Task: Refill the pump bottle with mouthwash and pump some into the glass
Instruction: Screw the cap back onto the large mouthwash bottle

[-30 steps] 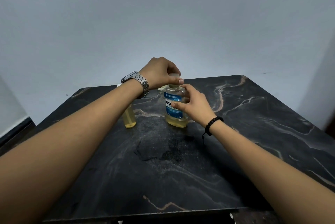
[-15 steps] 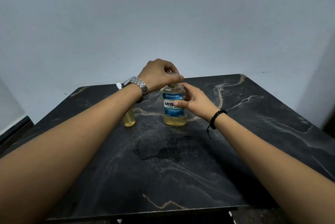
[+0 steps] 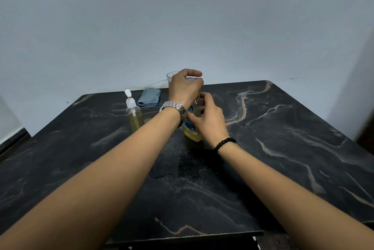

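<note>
Two hands on mouthwash bottle [image 3: 192, 135], left hand [image 3: 185, 87] fingers [image 3: 193, 73] over cap, right hand [image 3: 209, 119] round body

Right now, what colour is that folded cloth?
Light blue cloth, clearest in the head view.

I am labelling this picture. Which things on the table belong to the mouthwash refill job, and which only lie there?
For the job: mouthwash bottle, held by both hands; pump bottle; glass.
Only lying there: blue cloth.

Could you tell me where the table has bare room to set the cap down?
The right half of the table is bare, as is the near edge under the forearms. The far left is crowded: pump bottle, cloth, glass and mouthwash bottle.
</note>
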